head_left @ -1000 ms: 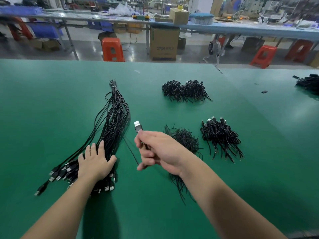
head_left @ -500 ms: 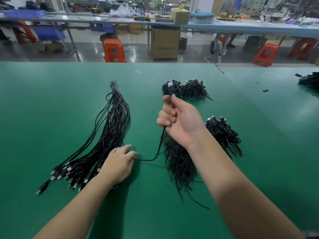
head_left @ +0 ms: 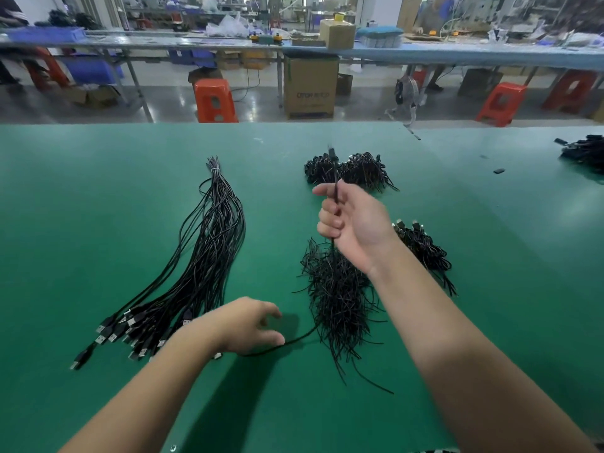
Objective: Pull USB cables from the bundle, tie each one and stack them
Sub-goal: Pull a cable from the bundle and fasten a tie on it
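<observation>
At the near edge of a green table [head_left: 81,207], a person's left hand [head_left: 245,325], fingers loosely curled, rests by the plug end of a bundle [head_left: 199,256] of black USB cables; whether it pinches the cable [head_left: 294,341] passing under it cannot be told. Farther out, the raised right hand [head_left: 353,223] grips that cable above a heap of wire ties [head_left: 336,295]. Beyond lie stacks of tied cables [head_left: 353,170].

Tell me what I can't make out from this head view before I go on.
- Plug end of the cable above the right hand: motion-blurred.
- Left hand fingertips: blurred, so its contact with the cable is unclear.
- Tied cable pile at right: partly hidden behind the right wrist.
- Cable heap far right: cut off by the frame edge.
</observation>
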### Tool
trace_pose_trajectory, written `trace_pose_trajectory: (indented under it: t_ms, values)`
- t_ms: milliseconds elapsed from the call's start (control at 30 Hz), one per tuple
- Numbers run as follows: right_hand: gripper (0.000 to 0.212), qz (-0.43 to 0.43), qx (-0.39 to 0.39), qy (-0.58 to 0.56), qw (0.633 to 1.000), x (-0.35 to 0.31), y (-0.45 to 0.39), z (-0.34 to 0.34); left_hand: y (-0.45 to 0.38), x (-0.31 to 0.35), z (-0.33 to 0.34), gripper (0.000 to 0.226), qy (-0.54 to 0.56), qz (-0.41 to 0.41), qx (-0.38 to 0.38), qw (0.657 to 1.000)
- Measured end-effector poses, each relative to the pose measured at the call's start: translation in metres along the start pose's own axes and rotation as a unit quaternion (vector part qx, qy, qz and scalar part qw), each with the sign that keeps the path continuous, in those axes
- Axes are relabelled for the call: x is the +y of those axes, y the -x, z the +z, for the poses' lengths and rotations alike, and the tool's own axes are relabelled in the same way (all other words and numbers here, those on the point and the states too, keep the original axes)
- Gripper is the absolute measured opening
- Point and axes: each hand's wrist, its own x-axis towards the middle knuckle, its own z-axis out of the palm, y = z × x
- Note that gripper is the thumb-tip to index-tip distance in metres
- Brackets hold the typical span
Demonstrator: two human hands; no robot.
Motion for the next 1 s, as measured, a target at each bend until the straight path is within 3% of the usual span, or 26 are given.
trace_pose_trajectory:
  t_ms: [67, 100, 167, 233, 267, 500, 600, 767, 900, 933, 1000]
  values:
    - [0.023, 0.003, -0.018, 0.062, 0.998, 0.012, 0.002, 0.002, 0.005, 0.002, -0.021, 0.058, 0.115, 0.040, 0.090, 0.989]
    - [0.022, 0.008, -0.036, 0.099, 0.994, 0.019, 0.005, 0.004, 0.007, 0.005, -0.032, 0.054, 0.219, 0.063, 0.144, 0.963]
    - [0.025, 0.023, -0.080, 0.177, 0.981, 0.033, 0.011, 0.010, 0.007, 0.013, -0.055, 0.052, 0.438, 0.096, 0.194, 0.873]
    - [0.030, 0.034, -0.115, 0.231, 0.965, 0.044, 0.018, 0.017, 0.006, 0.021, -0.071, 0.055, 0.553, 0.112, 0.185, 0.805]
    - [0.030, 0.037, -0.123, 0.239, 0.963, 0.048, 0.021, 0.021, 0.007, 0.025, -0.076, 0.055, 0.562, 0.119, 0.179, 0.799]
    - [0.031, 0.027, -0.122, 0.274, 0.954, 0.055, 0.030, 0.034, 0.013, 0.044, -0.073, 0.042, 0.489, 0.130, 0.185, 0.843]
    - [0.032, 0.013, -0.117, 0.294, 0.948, 0.058, 0.031, 0.035, 0.016, 0.044, -0.073, 0.043, 0.462, 0.118, 0.224, 0.850]
    - [0.037, 0.070, -0.123, 0.192, 0.971, 0.075, 0.031, 0.032, 0.012, 0.048, -0.073, 0.044, 0.454, 0.120, 0.255, 0.845]
    - [0.037, 0.136, -0.160, 0.066, 0.975, 0.095, 0.037, 0.020, 0.011, 0.048, -0.078, 0.045, 0.503, 0.144, 0.284, 0.803]
    - [0.037, 0.147, -0.167, 0.039, 0.974, 0.099, 0.039, 0.018, 0.010, 0.048, -0.080, 0.047, 0.539, 0.153, 0.285, 0.778]
    - [0.038, 0.162, -0.178, -0.009, 0.970, 0.106, 0.042, 0.015, 0.009, 0.052, -0.084, 0.050, 0.660, 0.173, 0.253, 0.686]
